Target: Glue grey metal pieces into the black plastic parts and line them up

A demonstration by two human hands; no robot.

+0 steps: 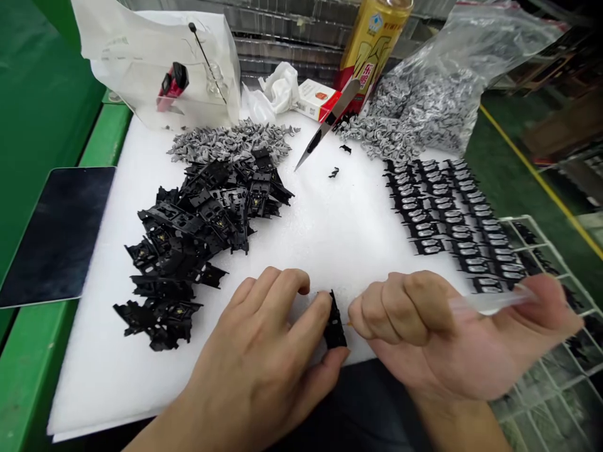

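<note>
My left hand (264,342) pinches a small black plastic part (335,326) between thumb and forefinger, near the front edge of the white foam sheet (325,245). In my right hand (424,326), the fingers wrap round a translucent syringe (490,302), its rear end lying by my thumb. A thin orange tip (350,324) pokes out of that fist, close beside the black part; whether it touches cannot be made out. To the left lies a heap of similar black parts (202,216). Rows of black parts with grey pieces on them (443,204) lie on the right.
Behind are loose grey pieces (235,143), pointed tweezers (325,129), a gold can (372,44), a red-and-white box (318,99) and a bag of grey pieces (433,88). A dark tablet (56,232) lies left; a white wire rack (541,229) stands right.
</note>
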